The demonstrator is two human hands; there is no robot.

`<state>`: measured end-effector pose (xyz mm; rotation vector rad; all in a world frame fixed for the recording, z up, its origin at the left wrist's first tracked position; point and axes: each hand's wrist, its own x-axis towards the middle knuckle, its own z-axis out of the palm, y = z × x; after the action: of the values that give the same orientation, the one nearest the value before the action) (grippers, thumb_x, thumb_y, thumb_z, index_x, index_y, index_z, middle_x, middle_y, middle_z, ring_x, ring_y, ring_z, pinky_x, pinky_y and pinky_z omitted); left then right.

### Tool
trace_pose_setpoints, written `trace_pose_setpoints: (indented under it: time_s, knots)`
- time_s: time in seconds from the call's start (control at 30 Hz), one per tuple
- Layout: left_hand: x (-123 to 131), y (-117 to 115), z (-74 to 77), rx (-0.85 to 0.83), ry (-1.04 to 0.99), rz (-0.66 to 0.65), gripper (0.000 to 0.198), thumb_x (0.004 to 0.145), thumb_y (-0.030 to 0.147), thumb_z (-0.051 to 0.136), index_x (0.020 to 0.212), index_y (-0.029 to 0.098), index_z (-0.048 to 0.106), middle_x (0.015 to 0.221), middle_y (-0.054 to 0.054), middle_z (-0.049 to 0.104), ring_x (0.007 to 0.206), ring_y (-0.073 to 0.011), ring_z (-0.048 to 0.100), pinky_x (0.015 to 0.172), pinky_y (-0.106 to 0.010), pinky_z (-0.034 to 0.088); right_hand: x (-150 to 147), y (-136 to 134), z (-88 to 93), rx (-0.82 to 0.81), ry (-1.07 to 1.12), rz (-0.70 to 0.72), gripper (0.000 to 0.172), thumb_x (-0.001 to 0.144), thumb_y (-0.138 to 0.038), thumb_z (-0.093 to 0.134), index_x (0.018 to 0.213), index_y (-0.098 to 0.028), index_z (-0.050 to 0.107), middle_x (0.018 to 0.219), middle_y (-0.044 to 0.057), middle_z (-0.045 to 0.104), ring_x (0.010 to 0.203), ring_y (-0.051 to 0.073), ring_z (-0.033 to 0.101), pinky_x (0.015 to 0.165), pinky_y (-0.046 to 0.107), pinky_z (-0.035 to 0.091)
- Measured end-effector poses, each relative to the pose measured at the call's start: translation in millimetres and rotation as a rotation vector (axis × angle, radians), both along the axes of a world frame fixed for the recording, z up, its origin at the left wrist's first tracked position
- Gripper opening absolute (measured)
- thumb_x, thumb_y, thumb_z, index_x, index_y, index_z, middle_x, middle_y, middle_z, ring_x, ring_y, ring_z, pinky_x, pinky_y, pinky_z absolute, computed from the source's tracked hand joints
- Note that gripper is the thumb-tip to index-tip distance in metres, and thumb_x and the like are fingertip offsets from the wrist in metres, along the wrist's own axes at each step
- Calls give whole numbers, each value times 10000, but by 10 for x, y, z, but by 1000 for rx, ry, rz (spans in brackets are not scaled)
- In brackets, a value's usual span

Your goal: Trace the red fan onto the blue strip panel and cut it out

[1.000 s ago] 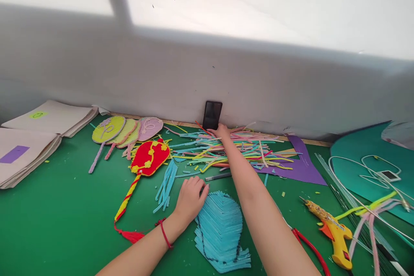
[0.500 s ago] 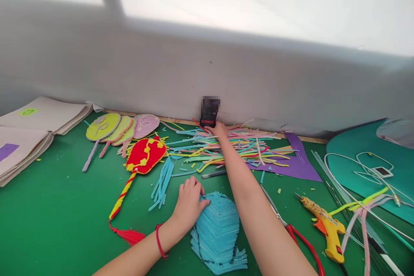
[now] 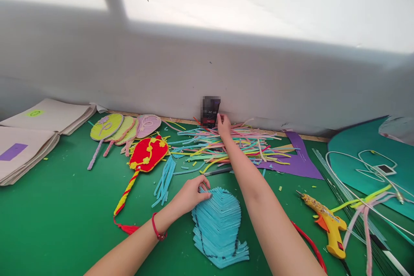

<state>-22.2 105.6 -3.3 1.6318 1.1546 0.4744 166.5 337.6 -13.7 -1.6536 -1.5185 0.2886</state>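
Note:
My left hand pinches the upper left edge of a light-blue leaf-shaped panel made of fuzzy pipe cleaners laid in slanting rows. A dark outline is drawn across the panel, and its lower right strips stick out unevenly. At the wall, my right hand is closed at the right edge of a black phone, which leans upright with digits on its screen. Beneath my right forearm lies a heap of coloured pipe cleaners. A small bundle of blue pipe cleaners rests left of the panel.
Left are a red fan with yellow flowers, several pastel fans and large open pads. On the right lie a yellow glue gun, white cable, clear sticks, purple sheet and red handle, partly behind my forearm.
My right hand has moved from the phone's base up to its right edge, and more of the screen's digits show. My left hand stays on the panel's edge. The view has shifted slightly.

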Motion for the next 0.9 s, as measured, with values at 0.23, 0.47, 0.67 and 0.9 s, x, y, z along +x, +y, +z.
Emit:
trace_pose_setpoints:
  time_s: [0.23, 0.47, 0.67, 0.9]
  knots:
    - [-20, -2, 218, 122, -122, 28, 216, 733, 294, 616, 926, 197, 630, 843, -5, 631, 744, -140, 557, 667, -245, 430, -55, -794, 451, 169, 465, 280, 489, 918, -597, 321, 791, -201, 581, 772, 51, 660, 764, 170, 641, 773, 297, 503]
    - [-113, 100, 291, 288, -206, 238, 255, 727, 374, 633, 903, 188, 627, 831, -22, 637, 719, -156, 579, 625, -255, 448, 227, -1836, 442, -593, 735, 700, 581, 808, -690, 492, 1055, -194, 668, 938, 79, 735, 870, 207, 680, 775, 322, 532]
    - [26, -253, 667, 567, -293, 457, 234, 823, 370, 583, 946, 175, 626, 1200, -127, 577, 1132, -255, 543, 894, -375, 467, 82, -2383, 215, -401, 756, 470, 433, 650, -418, 782, 1007, -195, 680, 1047, 57, 711, 946, 214, 649, 886, 364, 506]
    - [-121, -1958, 1579, 500, -902, 16, 372, 940, 539, 321, 1084, 352, 608, 1040, -25, 709, 1046, -249, 638, 939, -445, 492, -141, -2704, 165, -353, 1049, 350, 391, 642, -327, 795, 985, -186, 672, 960, 42, 732, 870, 201, 660, 842, 360, 526]
